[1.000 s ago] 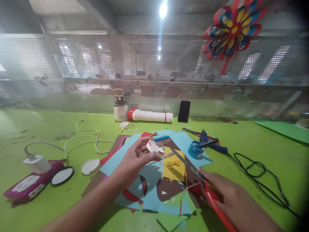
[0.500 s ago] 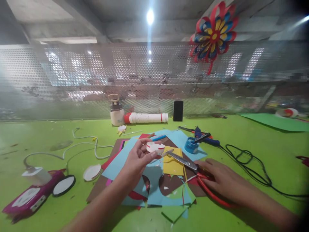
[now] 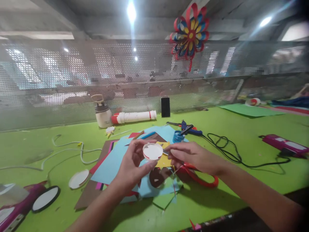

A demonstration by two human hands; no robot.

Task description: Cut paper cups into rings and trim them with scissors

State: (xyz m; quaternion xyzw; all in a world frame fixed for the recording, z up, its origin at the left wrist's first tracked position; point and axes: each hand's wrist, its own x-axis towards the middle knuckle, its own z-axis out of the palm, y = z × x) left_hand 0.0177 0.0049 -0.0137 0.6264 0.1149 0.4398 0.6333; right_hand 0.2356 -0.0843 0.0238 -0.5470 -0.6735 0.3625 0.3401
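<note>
My left hand (image 3: 132, 161) grips a small round white cap (image 3: 153, 151) by its edge, thumb below and fingers behind; a red strip shows along its rim. Close to the cap's right side is my right hand (image 3: 190, 156), closed around the blade part of the scissors (image 3: 207, 184). Their red handles stick out under the palm, and a short bit of blade shows by the fingertips. Under both hands lie light blue paper sheets (image 3: 108, 170), a yellow paper piece (image 3: 166, 161) and green scraps (image 3: 164, 199).
A blue jar (image 3: 178, 137) and a glue gun (image 3: 190, 129) with a coiled black cord (image 3: 227, 148) are to the right. White discs (image 3: 78, 179) and a purple power strip (image 3: 21, 206) sit left. Behind stand a sprayer bottle (image 3: 103, 116) and a white tube (image 3: 137, 116).
My view has turned right. The cap has tilted so its flat face shows. My right hand has moved in beside it, its grip shifted from the scissors' handles to the blades.
</note>
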